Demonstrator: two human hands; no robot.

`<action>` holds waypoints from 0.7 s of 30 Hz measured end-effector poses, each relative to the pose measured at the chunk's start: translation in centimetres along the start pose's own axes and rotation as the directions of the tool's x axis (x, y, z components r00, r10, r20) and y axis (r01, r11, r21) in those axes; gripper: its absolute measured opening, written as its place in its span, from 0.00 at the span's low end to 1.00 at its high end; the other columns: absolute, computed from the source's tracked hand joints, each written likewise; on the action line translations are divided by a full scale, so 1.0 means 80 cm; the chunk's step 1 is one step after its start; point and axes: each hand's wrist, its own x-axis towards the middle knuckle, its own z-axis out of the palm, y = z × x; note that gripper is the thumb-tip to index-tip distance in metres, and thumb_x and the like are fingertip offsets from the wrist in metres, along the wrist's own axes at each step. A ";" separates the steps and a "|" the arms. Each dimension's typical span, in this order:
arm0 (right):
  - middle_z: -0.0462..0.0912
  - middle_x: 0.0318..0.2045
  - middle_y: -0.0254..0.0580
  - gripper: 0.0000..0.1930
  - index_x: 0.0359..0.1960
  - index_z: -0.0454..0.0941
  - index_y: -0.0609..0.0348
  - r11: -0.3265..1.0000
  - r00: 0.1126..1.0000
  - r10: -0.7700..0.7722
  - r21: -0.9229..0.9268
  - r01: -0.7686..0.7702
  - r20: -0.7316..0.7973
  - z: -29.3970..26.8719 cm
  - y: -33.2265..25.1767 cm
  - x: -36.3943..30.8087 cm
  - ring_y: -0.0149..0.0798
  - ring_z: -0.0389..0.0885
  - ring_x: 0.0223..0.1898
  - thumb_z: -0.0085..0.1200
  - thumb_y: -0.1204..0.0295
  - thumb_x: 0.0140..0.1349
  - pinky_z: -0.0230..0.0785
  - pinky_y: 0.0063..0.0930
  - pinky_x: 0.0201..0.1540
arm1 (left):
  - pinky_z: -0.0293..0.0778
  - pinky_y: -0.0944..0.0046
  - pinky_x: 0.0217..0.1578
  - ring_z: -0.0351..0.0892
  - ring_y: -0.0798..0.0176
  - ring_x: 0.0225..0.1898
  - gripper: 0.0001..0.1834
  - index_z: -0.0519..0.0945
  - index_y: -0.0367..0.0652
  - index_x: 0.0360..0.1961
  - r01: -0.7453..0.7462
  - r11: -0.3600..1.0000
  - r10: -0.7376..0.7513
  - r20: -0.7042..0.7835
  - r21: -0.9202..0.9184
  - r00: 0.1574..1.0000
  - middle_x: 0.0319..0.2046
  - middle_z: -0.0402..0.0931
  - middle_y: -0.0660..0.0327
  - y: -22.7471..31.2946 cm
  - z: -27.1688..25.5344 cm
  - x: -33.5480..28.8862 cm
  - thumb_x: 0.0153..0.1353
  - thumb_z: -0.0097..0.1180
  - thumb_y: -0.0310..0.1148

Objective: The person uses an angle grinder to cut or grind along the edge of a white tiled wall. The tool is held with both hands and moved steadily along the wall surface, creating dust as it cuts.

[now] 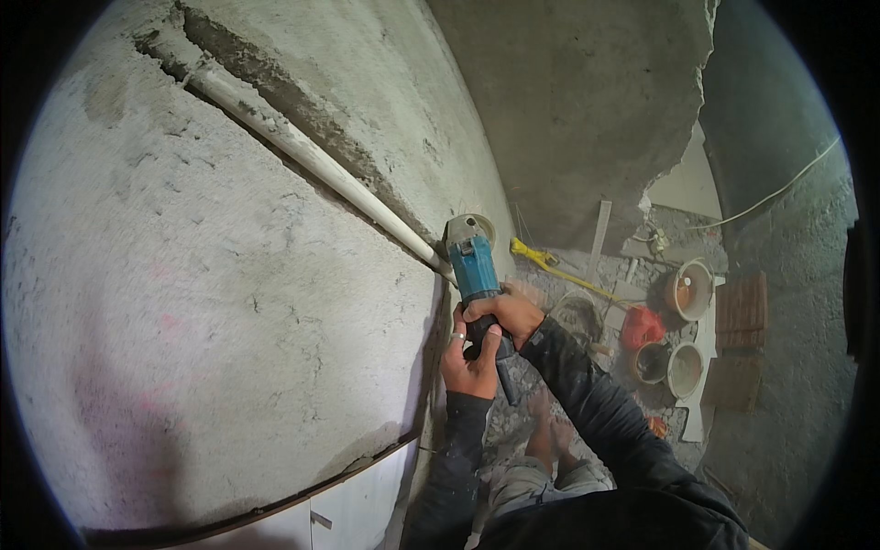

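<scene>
The view comes from the left one of two fisheye cameras worn side by side on the head, looking steeply down and forward over the wearer's torso [610,522], which shows at the bottom edge right of centre. Dark, rounded borders frame it at both sides, and straight edges bow toward the rim. Black sleeves [605,394] rise from the lower edge; the left hand [472,368] and right hand [515,317] sit near mid-frame, within arm's reach of the lens. A plastered wall [238,312] fills the left half, seen obliquely, while the floor [518,374] and bare feet [560,431] lie farther below, right of centre
</scene>
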 end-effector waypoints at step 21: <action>0.88 0.38 0.43 0.13 0.41 0.86 0.66 0.994 0.997 -0.016 -0.111 0.008 -0.072 -0.052 -0.008 -0.013 0.38 0.88 0.37 0.65 0.73 0.54 0.82 0.33 0.45 | 0.81 0.61 0.48 0.88 0.59 0.48 0.41 0.69 0.32 0.74 0.028 0.994 -0.017 0.104 -0.106 0.994 0.48 0.86 0.44 -0.021 0.045 0.009 0.68 0.69 0.44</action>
